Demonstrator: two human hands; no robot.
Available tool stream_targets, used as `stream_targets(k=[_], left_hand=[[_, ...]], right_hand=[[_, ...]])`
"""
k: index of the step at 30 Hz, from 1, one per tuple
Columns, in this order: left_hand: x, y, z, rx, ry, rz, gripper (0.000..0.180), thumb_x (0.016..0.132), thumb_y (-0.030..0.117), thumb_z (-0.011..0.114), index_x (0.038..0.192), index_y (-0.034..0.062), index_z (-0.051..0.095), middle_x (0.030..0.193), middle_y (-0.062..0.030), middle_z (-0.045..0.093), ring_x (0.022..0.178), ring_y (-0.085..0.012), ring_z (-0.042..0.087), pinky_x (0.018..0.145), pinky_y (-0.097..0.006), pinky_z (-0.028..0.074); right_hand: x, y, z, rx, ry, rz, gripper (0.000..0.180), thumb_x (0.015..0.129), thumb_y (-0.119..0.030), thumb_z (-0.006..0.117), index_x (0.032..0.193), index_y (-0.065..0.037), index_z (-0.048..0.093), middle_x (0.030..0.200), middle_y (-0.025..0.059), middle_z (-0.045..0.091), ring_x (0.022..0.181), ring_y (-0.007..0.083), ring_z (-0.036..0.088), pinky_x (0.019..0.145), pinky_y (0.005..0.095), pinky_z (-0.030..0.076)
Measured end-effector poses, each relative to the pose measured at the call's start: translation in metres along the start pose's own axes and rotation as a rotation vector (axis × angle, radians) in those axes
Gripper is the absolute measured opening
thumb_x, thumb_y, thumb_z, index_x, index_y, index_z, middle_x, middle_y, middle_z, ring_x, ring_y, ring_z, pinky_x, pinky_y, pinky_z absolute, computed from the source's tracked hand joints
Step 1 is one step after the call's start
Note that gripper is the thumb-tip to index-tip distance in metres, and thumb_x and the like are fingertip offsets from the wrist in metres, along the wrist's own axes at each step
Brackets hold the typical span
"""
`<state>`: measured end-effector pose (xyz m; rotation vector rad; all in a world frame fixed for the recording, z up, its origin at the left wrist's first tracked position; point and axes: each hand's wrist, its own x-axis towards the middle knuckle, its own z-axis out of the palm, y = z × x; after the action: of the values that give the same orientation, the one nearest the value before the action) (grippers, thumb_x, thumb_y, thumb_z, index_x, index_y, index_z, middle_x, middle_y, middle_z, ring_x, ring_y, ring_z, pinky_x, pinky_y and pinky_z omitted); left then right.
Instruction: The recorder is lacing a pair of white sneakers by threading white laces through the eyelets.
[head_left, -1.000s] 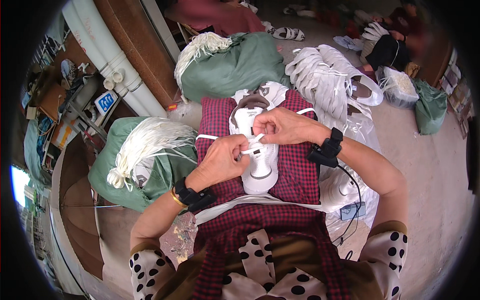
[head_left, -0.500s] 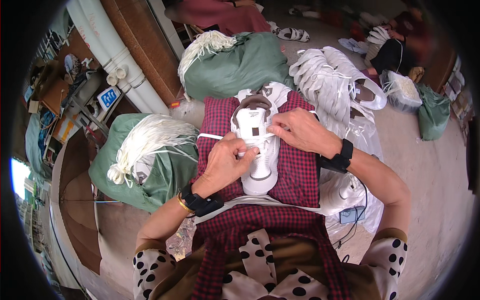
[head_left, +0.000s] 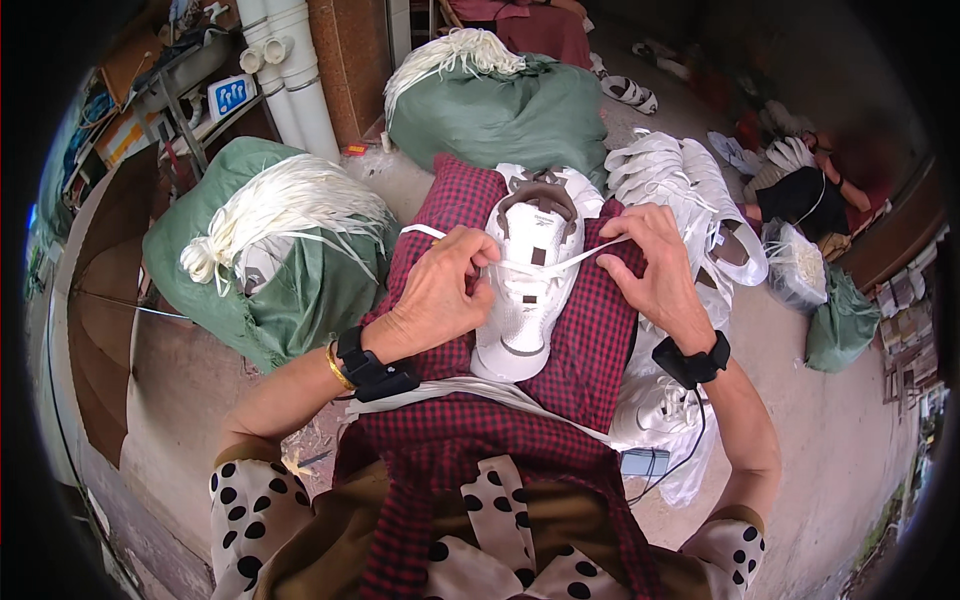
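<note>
A white sneaker [head_left: 515, 320] with a brown collar lies on the red-and-black checked cloth [head_left: 580, 350] over my lap, its toe towards me. A flat white shoelace [head_left: 568, 266] crosses its tongue and runs taut to the right. My right hand [head_left: 655, 265] grips that end between bent fingers, just off the shoe's right side. At the shoe's left edge, my left hand [head_left: 445, 285] is curled with its fingertips on the lace where it leaves the eyelet side. Behind this sneaker lies part of another white shoe [head_left: 575, 188].
Green sacks [head_left: 490, 115] topped with bundles of white laces [head_left: 290, 205] stand ahead and at left. Stacked white shoes [head_left: 690, 180] are at right, with a phone [head_left: 645, 462] below. A brown umbrella [head_left: 100, 330] is at far left. Other people sit at the back.
My hands have moved apart from the sneaker's middle. The right one has drawn a lace end outward, now stretched over the tongue. The view has shifted.
</note>
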<state>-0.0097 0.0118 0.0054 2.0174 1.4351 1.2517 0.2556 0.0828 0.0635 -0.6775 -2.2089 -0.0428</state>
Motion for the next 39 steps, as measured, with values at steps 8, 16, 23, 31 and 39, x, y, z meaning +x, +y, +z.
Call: stream_targets(k=[8,16,23,31,39], left_hand=[[-0.003,-0.004,-0.003,0.146,0.064,0.199,0.029,0.07,-0.005,0.061,0.098,0.0025,0.057,0.099,-0.0137,0.055,0.093,-0.0342,0.055,0.083,-0.041,0.045],[-0.002,-0.008,0.001,0.077,0.063,0.188,0.022,0.076,-0.001,0.064,0.097,0.0018,0.057,0.099,-0.0129,0.055,0.081,-0.029,0.058,0.069,-0.036,0.048],[0.02,-0.009,-0.022,-0.116,-0.065,0.045,0.018,0.084,0.01,0.073,0.074,0.0001,0.061,0.06,-0.0052,0.057,0.053,-0.0111,0.05,0.051,-0.03,0.041],[0.019,-0.037,-0.071,-0.031,-0.092,-0.147,0.025,0.088,0.018,0.072,0.078,-0.0041,0.066,0.065,-0.013,0.062,0.061,-0.0133,0.056,0.063,-0.033,0.051],[0.016,-0.005,-0.031,0.301,-0.044,0.261,0.019,0.081,0.002,0.066,0.1,0.0019,0.064,0.102,-0.0115,0.064,0.098,-0.0324,0.06,0.082,-0.042,0.047]], right_hand=[[-0.005,-0.012,0.029,0.187,-0.392,-0.032,0.025,0.072,-0.002,0.074,0.095,-0.004,0.066,0.086,0.0097,0.063,0.085,0.0285,0.06,0.075,0.0392,0.05],[-0.014,-0.021,0.041,-0.028,-0.348,0.029,0.02,0.075,-0.002,0.063,0.094,-0.002,0.056,0.082,0.0143,0.062,0.075,0.0334,0.064,0.063,0.043,0.051],[-0.008,-0.029,0.045,-0.109,-0.425,0.012,0.028,0.074,0.001,0.058,0.102,-0.003,0.053,0.08,0.0173,0.064,0.073,0.0374,0.065,0.064,0.0484,0.051],[0.004,-0.018,0.036,0.039,-0.547,0.136,0.03,0.073,0.001,0.056,0.103,-0.001,0.054,0.071,0.0143,0.059,0.062,0.0318,0.061,0.057,0.0421,0.047],[0.003,-0.012,0.024,-0.122,-0.279,-0.031,0.017,0.087,-0.013,0.064,0.093,0.002,0.061,0.085,0.0147,0.062,0.081,0.0319,0.057,0.085,0.0431,0.044]])
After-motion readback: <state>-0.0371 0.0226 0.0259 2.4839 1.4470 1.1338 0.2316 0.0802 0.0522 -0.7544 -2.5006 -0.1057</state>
